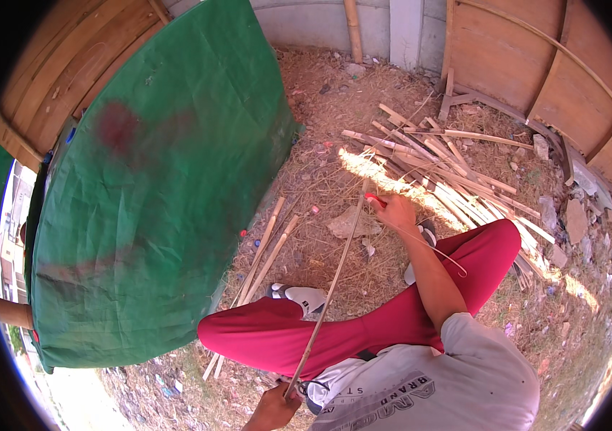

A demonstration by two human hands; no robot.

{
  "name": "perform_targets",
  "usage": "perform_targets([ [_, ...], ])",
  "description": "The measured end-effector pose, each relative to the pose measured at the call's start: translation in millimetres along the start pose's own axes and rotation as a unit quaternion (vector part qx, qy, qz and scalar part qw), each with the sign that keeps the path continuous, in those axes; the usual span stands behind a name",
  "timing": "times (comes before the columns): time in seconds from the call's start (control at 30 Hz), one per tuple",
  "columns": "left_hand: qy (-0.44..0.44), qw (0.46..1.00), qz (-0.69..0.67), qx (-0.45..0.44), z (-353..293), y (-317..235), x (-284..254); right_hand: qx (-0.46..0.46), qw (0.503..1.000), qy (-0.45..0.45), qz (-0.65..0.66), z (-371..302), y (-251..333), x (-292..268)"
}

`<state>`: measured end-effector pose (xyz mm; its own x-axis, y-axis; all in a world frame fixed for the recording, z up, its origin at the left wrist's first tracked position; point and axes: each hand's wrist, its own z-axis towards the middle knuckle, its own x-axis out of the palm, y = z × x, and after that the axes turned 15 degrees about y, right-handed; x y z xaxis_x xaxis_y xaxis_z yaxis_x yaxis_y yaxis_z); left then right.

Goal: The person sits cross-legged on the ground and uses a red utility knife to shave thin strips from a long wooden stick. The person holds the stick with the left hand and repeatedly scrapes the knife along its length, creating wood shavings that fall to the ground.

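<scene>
My left hand (275, 408), low in the picture, is closed round the near end of a long thin bamboo strip (329, 293). The strip slants up and away across my lap. Near its far end my right hand (396, 212) is closed on a small red-handled tool (373, 199), held against or right beside the strip. The tool's working end is too small to make out. A thin curled sliver (439, 253) passes by my right forearm.
Split bamboo sticks (457, 169) lie heaped on the ground at the right, and several more sticks (266, 248) lie left of my feet. A green tarp sheet (162, 179) stands at the left. Wooden panels (514, 54) rise at the back right. A flat stone (355, 222) lies ahead.
</scene>
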<state>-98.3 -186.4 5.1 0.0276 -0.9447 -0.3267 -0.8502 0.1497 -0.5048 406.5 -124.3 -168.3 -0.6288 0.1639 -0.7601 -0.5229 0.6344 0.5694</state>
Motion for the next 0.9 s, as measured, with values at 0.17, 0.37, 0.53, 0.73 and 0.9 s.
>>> perform_targets([
  [0.17,0.028,0.995,-0.071,-0.068,-14.1,8.1,12.3,0.004,0.998,0.047,-0.037,29.1,12.0,13.3],
  [0.37,0.017,0.988,-0.102,0.115,-11.4,39.8,25.2,-0.024,0.993,0.088,-0.071,66.3,63.2,12.3],
  [0.53,-0.013,0.989,-0.128,0.066,-20.3,17.7,19.9,-0.027,0.988,0.099,-0.116,81.4,91.2,16.3],
  [0.73,-0.063,0.991,-0.096,0.072,-31.3,39.8,34.7,-0.051,0.981,0.118,-0.148,77.6,81.6,26.0],
  [0.9,-0.054,0.995,0.002,0.082,-29.6,66.3,49.7,0.011,0.986,0.100,-0.132,81.1,68.3,34.8],
])
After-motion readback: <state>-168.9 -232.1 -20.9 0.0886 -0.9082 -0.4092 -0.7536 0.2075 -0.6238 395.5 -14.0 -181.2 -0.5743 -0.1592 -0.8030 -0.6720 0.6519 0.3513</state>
